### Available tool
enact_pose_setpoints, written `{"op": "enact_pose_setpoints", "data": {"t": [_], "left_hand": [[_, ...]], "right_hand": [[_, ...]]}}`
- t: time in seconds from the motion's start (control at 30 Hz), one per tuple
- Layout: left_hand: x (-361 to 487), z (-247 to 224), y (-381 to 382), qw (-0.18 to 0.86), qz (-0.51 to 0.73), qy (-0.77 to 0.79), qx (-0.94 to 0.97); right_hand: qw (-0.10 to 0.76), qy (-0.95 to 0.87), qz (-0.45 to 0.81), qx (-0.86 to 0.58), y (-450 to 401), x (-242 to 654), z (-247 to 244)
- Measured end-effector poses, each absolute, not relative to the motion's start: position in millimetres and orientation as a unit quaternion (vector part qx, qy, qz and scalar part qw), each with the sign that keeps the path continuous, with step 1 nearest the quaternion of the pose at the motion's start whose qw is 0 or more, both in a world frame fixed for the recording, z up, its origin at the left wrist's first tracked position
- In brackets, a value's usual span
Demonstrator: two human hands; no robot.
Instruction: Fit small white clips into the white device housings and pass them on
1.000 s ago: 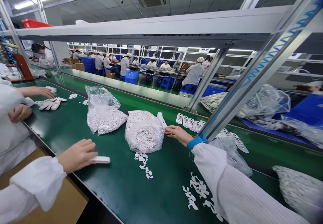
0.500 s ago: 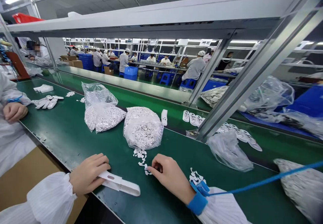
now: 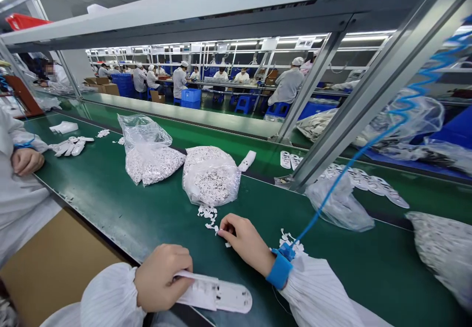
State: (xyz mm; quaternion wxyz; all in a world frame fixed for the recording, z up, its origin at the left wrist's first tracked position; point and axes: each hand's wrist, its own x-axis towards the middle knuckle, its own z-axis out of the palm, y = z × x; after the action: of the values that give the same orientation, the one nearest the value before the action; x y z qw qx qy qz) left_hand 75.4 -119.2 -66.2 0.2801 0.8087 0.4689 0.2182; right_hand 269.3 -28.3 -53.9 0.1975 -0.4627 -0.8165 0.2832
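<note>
My left hand (image 3: pixel 164 278) is closed round one end of a long white plastic housing (image 3: pixel 232 296), its hollow inner side facing up, at the table's near edge. My right hand (image 3: pixel 246 243), with a blue strap (image 3: pixel 279 270) at the wrist, pinches at a small white plastic part (image 3: pixel 217 229). The part is mostly covered by the fingertips. Just beyond them lie several loose small white parts (image 3: pixel 207 213), spilling from an open clear bag (image 3: pixel 212 182) filled with the same kind. More small parts (image 3: pixel 289 239) lie beside my right wrist.
A second filled bag (image 3: pixel 155 164) stands to the left. A white housing (image 3: pixel 247 161) lies behind the bags. A metal post (image 3: pixel 346 105) rises at right, near a crumpled bag (image 3: pixel 339 204). At far left, a co-worker's hand (image 3: pixel 27 161) rests near white pieces (image 3: pixel 72 146).
My left hand has moved right and nearer with the housing, which is turned so its inside shows. My right hand stays by the loose parts, fingertips together. The view has shifted slightly.
</note>
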Motion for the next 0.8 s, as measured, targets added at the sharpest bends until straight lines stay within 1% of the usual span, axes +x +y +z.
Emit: {"op": "enact_pose_setpoints", "data": {"t": [0.13, 0.23, 0.33, 0.53, 0.8], "left_hand": [[99, -60, -114, 0.38, 0.21, 0.57, 0.697], [115, -60, -112, 0.423, 0.248, 0.577, 0.653], [125, -61, -113, 0.45, 0.272, 0.567, 0.634], [128, -61, -113, 0.469, 0.27, 0.558, 0.629], [129, -61, -114, 0.453, 0.266, 0.56, 0.641]], "right_hand": [[0.254, -0.814, 0.318, -0.414, -50, 277, -39], [0.301, -0.833, 0.306, -0.348, -76, 285, -34], [0.334, -0.854, 0.269, -0.294, -96, 290, -41], [0.357, -0.847, 0.238, -0.315, -103, 293, -55], [0.365, -0.842, 0.227, -0.325, -101, 290, -57]]}}
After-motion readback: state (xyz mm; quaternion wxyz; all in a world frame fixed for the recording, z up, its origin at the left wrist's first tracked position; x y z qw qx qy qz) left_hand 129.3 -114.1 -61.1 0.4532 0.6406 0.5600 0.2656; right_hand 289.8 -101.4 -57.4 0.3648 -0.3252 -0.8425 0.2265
